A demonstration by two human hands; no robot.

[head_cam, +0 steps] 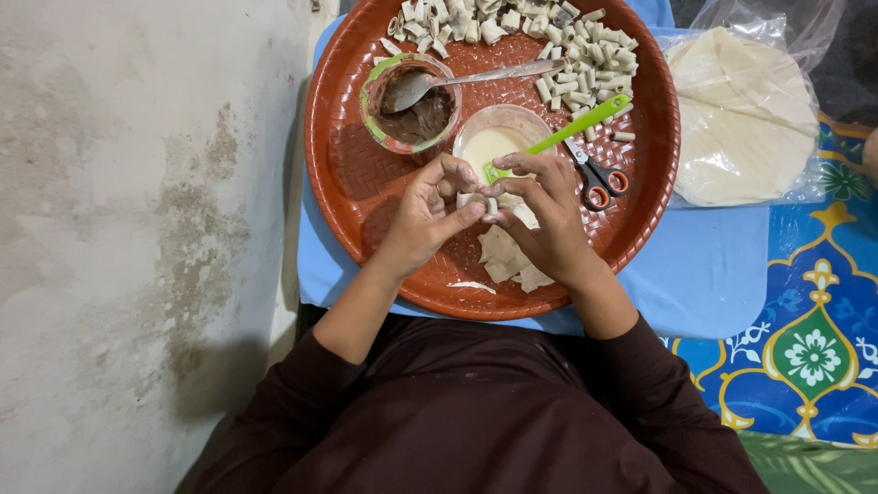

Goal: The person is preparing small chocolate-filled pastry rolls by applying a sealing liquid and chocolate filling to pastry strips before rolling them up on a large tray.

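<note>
Both hands, left hand (430, 206) and right hand (544, 206), pinch-closed on a tiny dough roll (477, 201) near the tray's (338, 174) front edge, looks easy to squish or unroll if gripped unevenly.

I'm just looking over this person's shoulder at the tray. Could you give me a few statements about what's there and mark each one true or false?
1. Both hands, the left hand and the right hand, pinch one small piece of dough. True.
2. The spoon lies flat on the blue mat. False: it rests in the tub of brown paste on the round red tray.
3. Small rolled pieces are piled at the far side of the tray. True.
4. The scissors are in the right hand. False: they lie on the tray beside it.
5. The stack of round flat sheets sits on the tray. False: it lies in a clear bag next to it.
</note>
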